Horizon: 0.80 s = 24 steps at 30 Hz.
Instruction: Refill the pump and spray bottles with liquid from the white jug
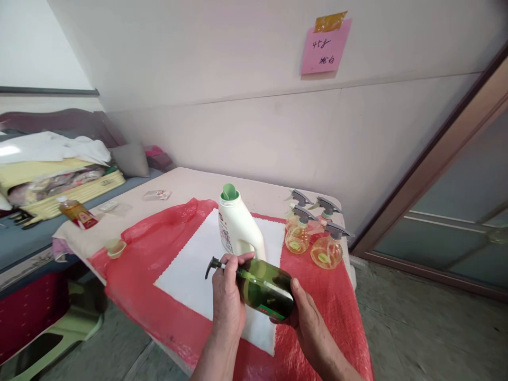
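A dark green pump bottle (264,288) lies tilted on its side in the air, held between both hands above the front of the table. My left hand (229,291) is wrapped round its neck, just below the black pump head (213,266). At the base end, my right hand (304,312) grips the bottle with the thumb on top. Right behind it stands a white detergent jug (242,222) with its cap off and a green spout showing. The jug's lower part is partly hidden by the bottle and my left hand.
Several clear spray bottles (327,251) with grey triggers stand at the right. A white cloth (186,280) lies on red plastic sheeting (138,286). A small pale cap (116,248) and an amber bottle (77,211) are at the left, near a stool (59,333).
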Motion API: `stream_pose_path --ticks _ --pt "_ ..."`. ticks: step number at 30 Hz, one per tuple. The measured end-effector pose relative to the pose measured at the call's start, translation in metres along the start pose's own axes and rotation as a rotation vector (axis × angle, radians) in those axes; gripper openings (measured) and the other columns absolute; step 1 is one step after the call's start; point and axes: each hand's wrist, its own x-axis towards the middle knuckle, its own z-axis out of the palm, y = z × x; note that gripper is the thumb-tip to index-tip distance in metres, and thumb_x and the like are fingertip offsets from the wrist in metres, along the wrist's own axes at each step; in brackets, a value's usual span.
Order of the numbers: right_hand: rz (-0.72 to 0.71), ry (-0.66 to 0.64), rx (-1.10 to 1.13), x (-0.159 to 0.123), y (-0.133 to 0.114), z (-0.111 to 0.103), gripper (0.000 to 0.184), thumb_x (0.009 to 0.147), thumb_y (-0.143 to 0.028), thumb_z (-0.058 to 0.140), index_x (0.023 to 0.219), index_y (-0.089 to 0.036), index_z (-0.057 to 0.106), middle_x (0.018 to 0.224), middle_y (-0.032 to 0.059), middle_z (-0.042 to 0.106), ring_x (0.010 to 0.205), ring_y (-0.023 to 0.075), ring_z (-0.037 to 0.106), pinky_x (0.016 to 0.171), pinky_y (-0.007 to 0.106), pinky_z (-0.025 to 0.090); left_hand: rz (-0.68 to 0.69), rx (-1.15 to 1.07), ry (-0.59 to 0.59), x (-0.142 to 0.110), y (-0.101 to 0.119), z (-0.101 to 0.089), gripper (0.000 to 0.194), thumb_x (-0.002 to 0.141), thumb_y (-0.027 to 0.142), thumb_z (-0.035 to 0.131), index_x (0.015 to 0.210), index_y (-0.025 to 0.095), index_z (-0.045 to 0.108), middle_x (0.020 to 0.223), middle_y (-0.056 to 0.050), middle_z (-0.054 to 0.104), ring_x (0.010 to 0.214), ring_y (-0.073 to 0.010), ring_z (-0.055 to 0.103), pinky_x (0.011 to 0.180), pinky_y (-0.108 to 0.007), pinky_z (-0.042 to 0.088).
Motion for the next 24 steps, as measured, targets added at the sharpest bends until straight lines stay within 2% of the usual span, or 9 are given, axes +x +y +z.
stream_pose_path --ticks 4,7,10,12,13,16,19,21,24 --pt "-0.03 -0.07 -0.002 -0.005 -0.003 0.002 0.064 0.08 -0.062 0.064 0.133 -0.027 0.055 0.13 0.0114 0.061 0.106 0.0294 0.063 0.076 0.041 0.055 -0.009 -0.001 0.082 0.002 0.003 -0.001 0.029 0.074 0.045 0.067 0.069 0.019 0.055 0.095 -0.009 0.074 0.082 -0.0229 0.066 0.07 -0.031 0.049" --pt "-0.139 -0.096 -0.01 -0.007 -0.006 0.004 0.089 0.06 -0.042 0.087 0.138 -0.037 0.045 0.14 0.0073 0.054 0.102 0.0253 0.065 0.074 0.035 0.055 -0.033 -0.019 0.065 0.005 0.005 -0.004 0.03 0.074 0.046 0.067 0.07 0.019 0.057 0.095 -0.009 0.074 0.083 -0.0234 0.066 0.072 -0.032 0.049" --pt "-0.002 -0.14 -0.056 -0.006 -0.006 0.004 0.065 0.072 -0.06 0.073 0.121 -0.021 0.058 0.091 0.0086 0.072 0.063 0.0181 0.067 0.052 0.026 0.05 -0.08 -0.016 -0.003 0.007 0.007 -0.007 0.032 0.073 0.049 0.068 0.073 0.018 0.06 0.098 -0.01 0.074 0.082 -0.0237 0.067 0.072 -0.034 0.049" --pt "0.132 -0.132 -0.058 -0.005 -0.003 0.003 0.07 0.081 -0.076 0.048 0.106 -0.012 0.064 0.058 0.005 0.063 0.047 0.0164 0.06 0.044 0.025 0.045 -0.107 -0.012 -0.025 0.008 0.008 -0.008 0.033 0.071 0.049 0.069 0.071 0.018 0.059 0.098 -0.011 0.073 0.079 -0.024 0.067 0.07 -0.034 0.049" --pt "0.16 -0.127 -0.046 -0.005 -0.002 0.002 0.076 0.082 -0.079 0.04 0.104 -0.011 0.065 0.057 0.0059 0.063 0.048 0.017 0.061 0.045 0.025 0.045 -0.111 -0.014 -0.02 0.008 0.007 -0.008 0.034 0.07 0.049 0.07 0.069 0.018 0.058 0.098 -0.011 0.074 0.078 -0.0239 0.067 0.07 -0.035 0.049" --pt "0.079 -0.163 -0.016 -0.007 -0.002 0.0 0.069 0.08 -0.07 0.057 0.127 -0.02 0.056 0.108 0.0132 0.07 0.084 0.0224 0.068 0.063 0.031 0.055 -0.104 -0.042 0.036 0.009 0.007 -0.007 0.033 0.071 0.047 0.07 0.066 0.018 0.055 0.093 -0.01 0.074 0.076 -0.0231 0.067 0.071 -0.035 0.05" --pt "-0.092 -0.184 -0.038 -0.007 -0.004 0.001 0.093 0.063 -0.045 0.086 0.142 -0.034 0.038 0.137 0.0081 0.056 0.108 0.0238 0.062 0.085 0.036 0.053 -0.119 -0.063 0.05 0.01 0.008 -0.007 0.033 0.072 0.046 0.07 0.067 0.018 0.054 0.091 -0.01 0.074 0.077 -0.0233 0.067 0.072 -0.035 0.05" --pt "-0.07 -0.171 -0.047 -0.007 -0.004 0.003 0.089 0.062 -0.047 0.086 0.138 -0.029 0.043 0.116 0.0084 0.067 0.089 0.0213 0.068 0.076 0.032 0.054 -0.133 -0.048 0.014 0.01 0.009 -0.008 0.033 0.073 0.048 0.07 0.069 0.018 0.055 0.093 -0.01 0.074 0.077 -0.0234 0.067 0.071 -0.035 0.051" --pt "0.24 -0.213 0.032 -0.005 -0.002 0.006 0.078 0.08 -0.078 0.046 0.127 -0.016 0.054 0.077 0.0091 0.071 0.052 0.0169 0.064 0.047 0.026 0.046 -0.137 -0.02 -0.034 0.008 0.01 -0.008 0.034 0.072 0.049 0.071 0.07 0.018 0.057 0.094 -0.011 0.074 0.074 -0.0242 0.068 0.068 -0.035 0.051"
